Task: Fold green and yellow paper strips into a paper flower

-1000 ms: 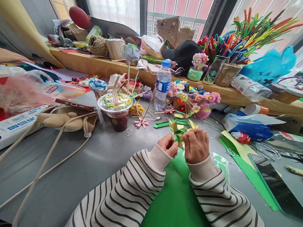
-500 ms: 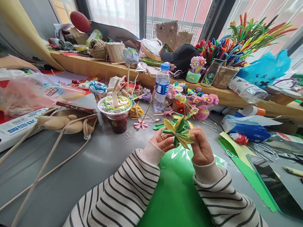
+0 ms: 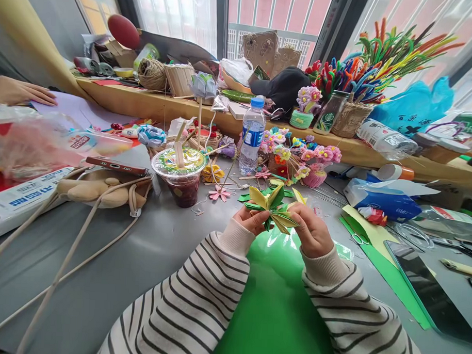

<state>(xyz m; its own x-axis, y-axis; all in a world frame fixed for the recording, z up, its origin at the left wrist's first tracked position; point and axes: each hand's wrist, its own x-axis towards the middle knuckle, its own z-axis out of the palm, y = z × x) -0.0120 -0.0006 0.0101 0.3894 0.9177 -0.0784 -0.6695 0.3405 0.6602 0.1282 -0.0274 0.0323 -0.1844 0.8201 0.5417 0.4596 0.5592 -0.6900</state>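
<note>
**Folded paper flower pinched between both my hands**

At the far left another person's hand (image 3: 20,91) lies flat on a pale sheet, well apart from me. Nearer on the grey worktop (image 3: 112,276) stands a clear lidded cup (image 3: 181,175) holding a dark red drink, a straw poking up through its printed seal. Beyond it a plastic water bottle (image 3: 252,133) stands upright with its blue cap on; I cannot tell how full it is.

My left hand (image 3: 251,220) has its fingers closed on the near left side of the paper flower (image 3: 274,207), a yellow-and-green folded piece held just above the green sheet (image 3: 278,302) in front of me. My right hand (image 3: 312,231) pinches its right side, fingertips shut on the lower petals.

I judge the flower very light and crisp, easy to crush or unfold, so the centre where the folds meet is the place to hold, not the petal tips.

To the right, a woven basket (image 3: 350,119) on the wooden ledge holds a dense spray of coloured pipe cleaners (image 3: 383,53).
</note>
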